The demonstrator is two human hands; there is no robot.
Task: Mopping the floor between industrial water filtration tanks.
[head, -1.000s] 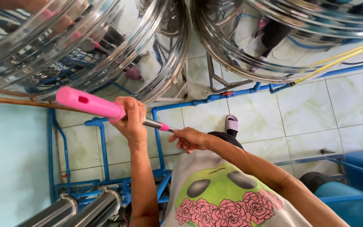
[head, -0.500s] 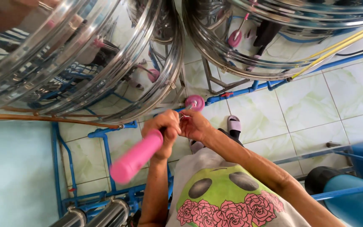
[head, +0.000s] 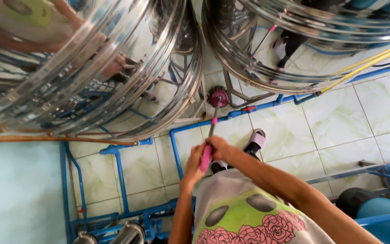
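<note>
Both my hands grip a long brush by its pink handle (head: 206,158). My left hand (head: 194,163) wraps the lower part of the handle and my right hand (head: 219,147) holds it just above. The thin metal shaft (head: 214,122) points away from me, and the round pink bristle head (head: 218,96) sits low between two large shiny steel tanks (head: 86,68), near the metal stand legs at their bases.
The second steel tank (head: 303,40) fills the upper right. Blue pipes (head: 249,110) run across the pale green tiled floor (head: 339,122). Yellow hoses (head: 366,63) cross at right. My sandalled foot (head: 254,142) stands below the brush; a blue drum (head: 380,217) sits at lower right.
The brush has swung round from lying sideways with its pink handle out to the left to pointing straight ahead. Both hands now hold the handle, and the brush head has reached the tank bases.
</note>
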